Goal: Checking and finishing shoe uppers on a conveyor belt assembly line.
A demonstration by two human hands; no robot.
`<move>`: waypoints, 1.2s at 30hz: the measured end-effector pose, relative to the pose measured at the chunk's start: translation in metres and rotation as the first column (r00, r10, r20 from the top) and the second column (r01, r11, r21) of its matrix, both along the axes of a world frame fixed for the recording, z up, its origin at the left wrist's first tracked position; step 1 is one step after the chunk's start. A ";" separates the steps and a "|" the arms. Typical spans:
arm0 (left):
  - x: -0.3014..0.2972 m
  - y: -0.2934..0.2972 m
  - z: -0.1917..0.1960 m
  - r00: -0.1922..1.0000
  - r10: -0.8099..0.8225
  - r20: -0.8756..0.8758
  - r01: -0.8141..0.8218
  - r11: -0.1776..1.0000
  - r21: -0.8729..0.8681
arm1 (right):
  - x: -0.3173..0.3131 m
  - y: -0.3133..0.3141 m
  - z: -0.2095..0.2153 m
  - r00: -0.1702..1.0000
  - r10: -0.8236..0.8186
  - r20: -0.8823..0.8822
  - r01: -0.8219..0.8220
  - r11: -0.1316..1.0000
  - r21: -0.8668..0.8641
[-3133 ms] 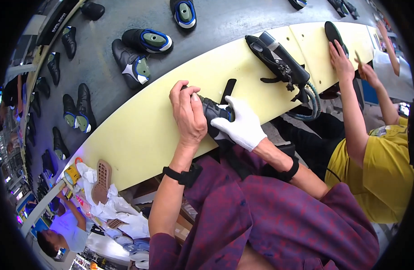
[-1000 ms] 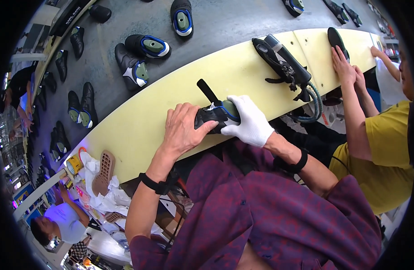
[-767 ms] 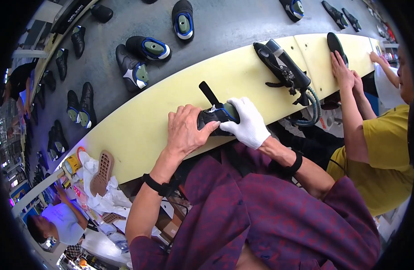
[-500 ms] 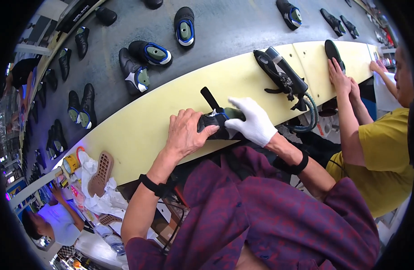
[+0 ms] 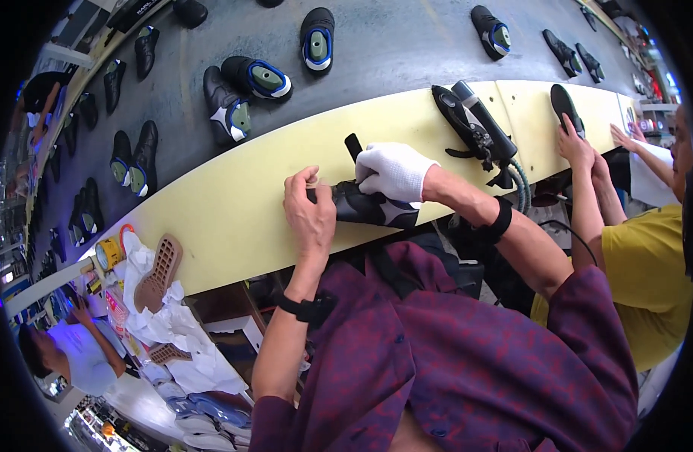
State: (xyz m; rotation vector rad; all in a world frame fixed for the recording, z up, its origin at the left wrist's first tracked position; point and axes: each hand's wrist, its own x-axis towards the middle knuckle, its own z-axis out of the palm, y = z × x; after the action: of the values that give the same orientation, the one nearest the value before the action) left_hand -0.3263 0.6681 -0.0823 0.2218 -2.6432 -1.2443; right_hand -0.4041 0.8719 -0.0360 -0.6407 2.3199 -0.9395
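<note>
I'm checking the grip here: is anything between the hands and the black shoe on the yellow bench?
Nothing visible. The bare left hand and the gloved right hand both rest directly on the shoe on the bench; the black tool lies apart, to the right.

1 head-worn fisheye view looks steeply down from close above onto the long pale-yellow workbench, which runs from 8 o'clock to 2 o'clock; the grey conveyor belt fills 12 o'clock.

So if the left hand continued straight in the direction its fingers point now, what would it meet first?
Probably the bare yellow bench top, then the grey belt's edge. The left hand grips the dark shoe, fingers pointing away from the person. Depth is unclear.
</note>
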 end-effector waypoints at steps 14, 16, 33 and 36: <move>-0.017 -0.039 -0.003 0.971 -0.239 -0.020 0.229 0.898 0.377 | 0.017 -0.005 0.000 0.947 0.030 0.320 -0.014 0.999 -0.052; -0.017 -0.043 -0.002 0.957 -0.282 -0.063 0.285 0.885 0.369 | 0.039 -0.009 0.001 0.943 -0.081 0.324 0.096 0.995 -0.030; 0.023 -0.338 0.053 0.957 0.273 -0.095 -0.287 0.939 -0.189 | 0.009 -0.100 -0.001 0.960 -0.143 0.241 0.184 0.970 -0.157; 0.063 -0.441 0.057 0.852 0.514 -0.098 -0.466 0.660 -0.589 | 0.009 -0.099 0.002 0.949 -0.165 0.269 0.204 0.971 -0.122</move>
State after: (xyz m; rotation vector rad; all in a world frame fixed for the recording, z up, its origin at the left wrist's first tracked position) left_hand -0.2635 0.2276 -0.0257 0.8205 -2.6077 -0.2037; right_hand -0.3950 0.7726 -0.0336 -0.3367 2.1167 -1.2141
